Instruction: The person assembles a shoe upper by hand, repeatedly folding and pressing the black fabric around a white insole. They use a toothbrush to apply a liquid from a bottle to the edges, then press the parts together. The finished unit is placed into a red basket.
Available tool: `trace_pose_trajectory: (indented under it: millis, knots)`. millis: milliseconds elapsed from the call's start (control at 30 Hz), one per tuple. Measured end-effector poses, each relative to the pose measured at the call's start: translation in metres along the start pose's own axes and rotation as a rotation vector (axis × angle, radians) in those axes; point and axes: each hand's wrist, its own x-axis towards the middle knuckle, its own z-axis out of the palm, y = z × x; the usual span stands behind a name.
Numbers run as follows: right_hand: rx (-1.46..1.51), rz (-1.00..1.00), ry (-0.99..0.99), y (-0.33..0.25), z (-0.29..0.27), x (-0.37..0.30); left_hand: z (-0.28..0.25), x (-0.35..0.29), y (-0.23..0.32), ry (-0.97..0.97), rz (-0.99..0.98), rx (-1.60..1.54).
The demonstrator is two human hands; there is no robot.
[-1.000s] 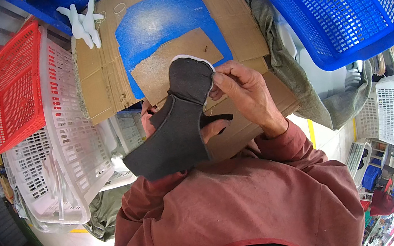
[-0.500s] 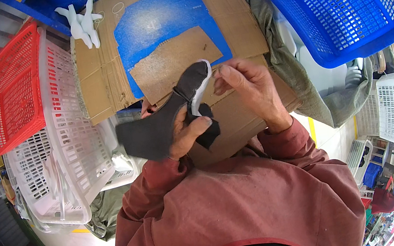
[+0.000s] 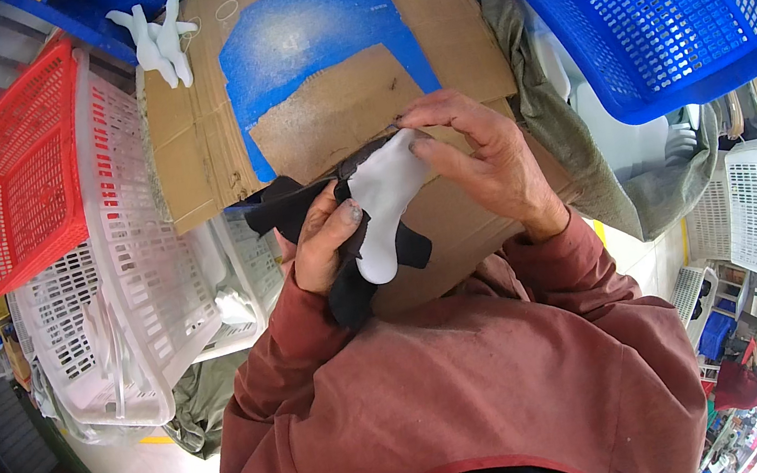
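A white sole-shaped piece (image 3: 383,202) lies against a black fabric piece (image 3: 297,209), held up above a cardboard sheet (image 3: 193,156) with a blue sprayed patch (image 3: 302,39). My left hand (image 3: 326,244) grips the black fabric and the white piece from the left, thumb on the white surface. From the right, my right hand (image 3: 484,159) pinches the top edge of the white piece with its fingertips. The lower end of the black fabric hangs below my left hand.
A red basket (image 3: 13,181) and white baskets (image 3: 131,300) stand at the left. A large blue basket (image 3: 646,5) sits at the upper right over a grey-green cloth (image 3: 567,132). White glove-like forms (image 3: 157,40) lie at the cardboard's far left corner. More white crates (image 3: 750,194) at the right.
The black fabric has been turned over between my hands: its dark side faced me before, now the white sole-shaped piece faces up. Both hands stayed above the cardboard.
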Motion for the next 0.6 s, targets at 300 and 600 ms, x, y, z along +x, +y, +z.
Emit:
trace_pose_trajectory:
  millis: [300, 600]
  knots:
    - [0.307, 0.242, 0.016, 0.003, 0.010, -0.003, -0.008, -0.003, -0.011, 0.055, -0.072, -0.136]
    - [0.065, 0.129, 0.065, 0.009, 0.016, 0.001, -0.008, 0.030, -0.028, 0.048, -0.159, -0.404]
